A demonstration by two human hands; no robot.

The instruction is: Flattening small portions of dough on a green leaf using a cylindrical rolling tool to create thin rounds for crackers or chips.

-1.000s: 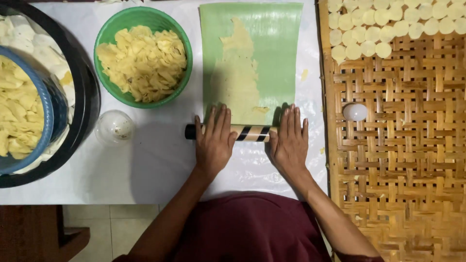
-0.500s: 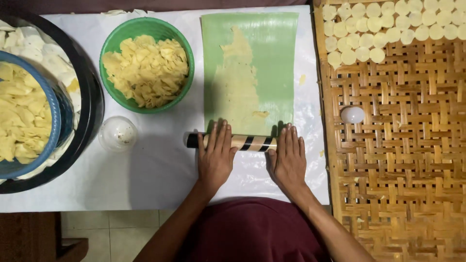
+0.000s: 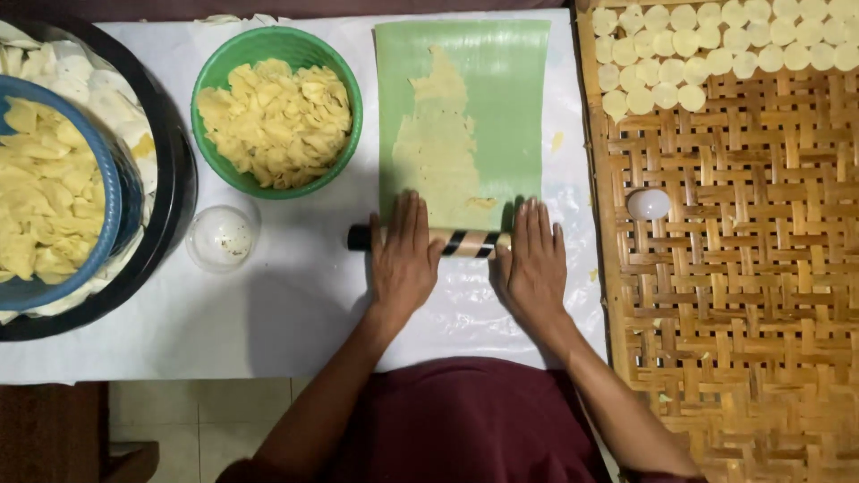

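A black-and-tan striped rolling pin (image 3: 468, 241) lies across the near end of a green leaf sheet (image 3: 510, 107). My left hand (image 3: 404, 255) rests flat on the pin's left part, fingers spread. Flat on its right end lies my right hand (image 3: 533, 261). A thin, ragged layer of pale yellow dough (image 3: 438, 148) covers the left half of the sheet beyond the pin.
A green bowl (image 3: 344, 80) of yellow dough scraps stands left of the sheet. A blue bowl (image 3: 112, 197) inside a black basin (image 3: 174, 179) sits at far left. A small clear cup (image 3: 222, 237) stands nearby. The woven bamboo tray (image 3: 743, 295) at right holds several round discs and one small white cup (image 3: 648, 204).
Both hands and the rolling pin have stayed at the sheet's near end, shifting only slightly; the view has moved a little.
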